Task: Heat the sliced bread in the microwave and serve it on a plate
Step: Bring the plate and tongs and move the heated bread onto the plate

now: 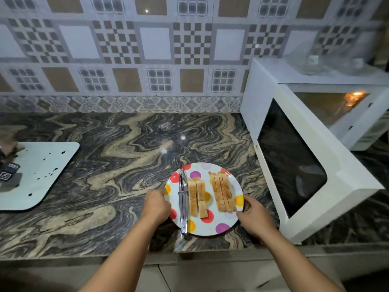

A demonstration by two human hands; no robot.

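Note:
A white plate [210, 228] with coloured dots sits on the marble counter near its front edge. On it lie two groups of sliced bread strips [223, 193] and metal tongs [183, 199] along the left side. My left hand [156, 204] grips the plate's left rim. My right hand [253, 216] holds the right rim. To the right stands a white microwave [263, 85] with its door [292, 163] swung open toward me and its inside lit.
A pale cutting board [40, 171] with dark specks lies at the left, with dark objects on its left end. Patterned tiles cover the wall behind. A clear glass lid [328, 60] rests on top of the microwave. The counter edge [126, 256] runs below the plate.

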